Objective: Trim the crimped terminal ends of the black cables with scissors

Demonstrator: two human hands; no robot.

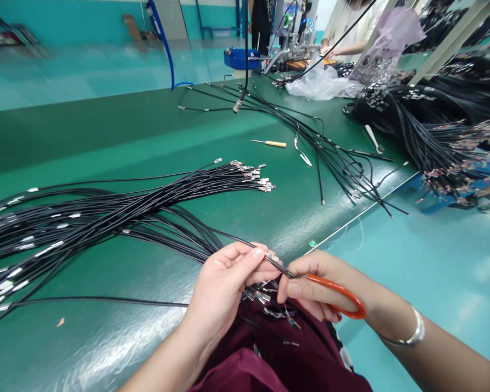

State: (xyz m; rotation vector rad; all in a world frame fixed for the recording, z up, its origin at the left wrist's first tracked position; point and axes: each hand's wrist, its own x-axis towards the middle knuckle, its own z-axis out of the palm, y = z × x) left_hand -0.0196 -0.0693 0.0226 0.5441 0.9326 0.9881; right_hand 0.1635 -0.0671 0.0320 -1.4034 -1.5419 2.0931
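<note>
My left hand (232, 272) pinches a black cable close to its end, where a small pale connector (273, 257) shows past the thumb. In my right hand (310, 283) is a pair of scissors (337, 294) with orange handles, fingers wrapped around them. Their dark blades point left and reach the cable end at my left fingertips; whether they touch it I cannot tell. Below both hands, more cable ends with metal terminals (259, 294) hang over my dark red clothing. To the left lies a bundle of black cables (147, 207) with white labels and metal tips.
A yellow-handled pick (275, 144), a white strip (304, 158) and a white spoon-like tool (373, 139) lie on the green table (179, 130). Loose cables (306, 130) spread behind. A large cable heap (424, 125) stands right. Another person (347, 32) works at the back; a hanging cable (245, 60) dangles.
</note>
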